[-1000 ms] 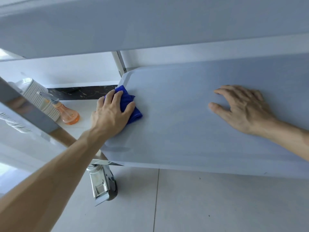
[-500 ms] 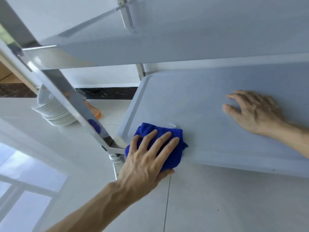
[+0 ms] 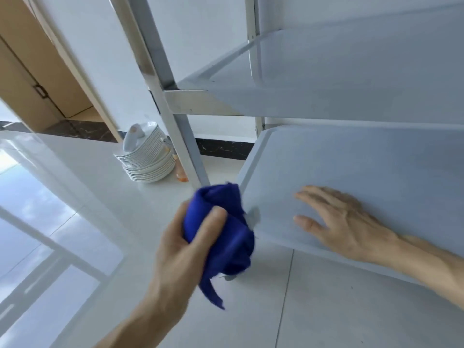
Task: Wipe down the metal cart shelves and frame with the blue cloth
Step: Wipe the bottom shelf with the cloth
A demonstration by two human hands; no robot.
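Observation:
My left hand (image 3: 183, 247) grips the bunched blue cloth (image 3: 223, 227) at the foot of the cart's near-left metal post (image 3: 173, 116), by the front-left corner of the bottom shelf (image 3: 364, 172). A tail of the cloth hangs down below my fingers. My right hand (image 3: 344, 222) rests flat, fingers spread, on the bottom shelf near its front edge. The shelf above (image 3: 326, 79) juts out from the same post. The cart's wheel is mostly hidden behind the cloth.
A stack of white plates (image 3: 148, 159) stands on the glossy tiled floor (image 3: 326, 310) to the left of the post, with an orange spray bottle (image 3: 180, 172) partly hidden behind the post. A wooden cabinet (image 3: 32, 79) is at the far left.
My left hand has lifted the cloth off the shelf corner, bunched it in its grip and brought it to the post. The view has tilted up. My right hand stays on the shelf.

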